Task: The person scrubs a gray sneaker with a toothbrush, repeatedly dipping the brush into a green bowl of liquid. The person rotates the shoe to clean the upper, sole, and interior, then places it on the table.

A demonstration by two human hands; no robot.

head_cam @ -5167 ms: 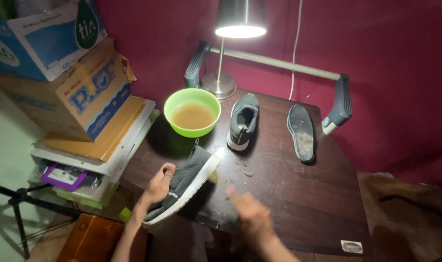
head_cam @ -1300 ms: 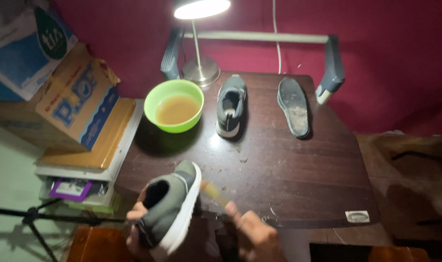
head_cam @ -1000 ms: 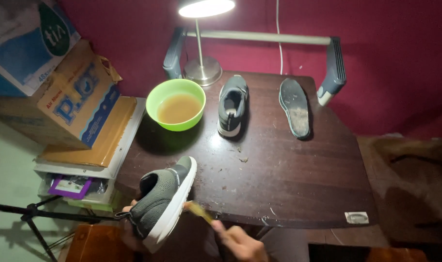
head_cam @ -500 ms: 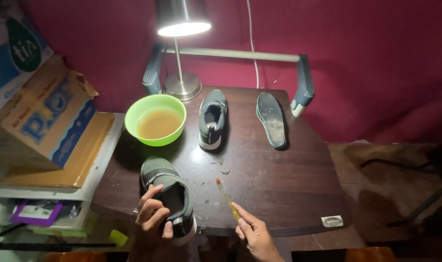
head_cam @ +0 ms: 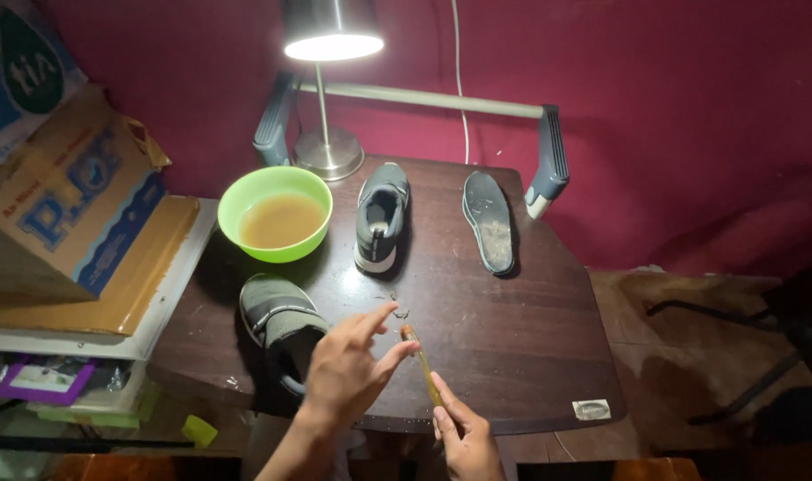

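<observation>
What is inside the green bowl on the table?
The green bowl holds a cloudy brownish liquid that fills it partway. The liquid is not clear, so whether anything lies at the bottom cannot be seen. Nothing floats on its surface.

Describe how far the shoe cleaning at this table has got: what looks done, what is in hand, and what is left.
Done: one grey shoe lies on the dark table by the left hand, and the insole is out. In hand: the right hand holds a small brush, the left hand's fingers reaching toward its head. Left, probably: the other shoe beside the green bowl of brownish water.
</observation>
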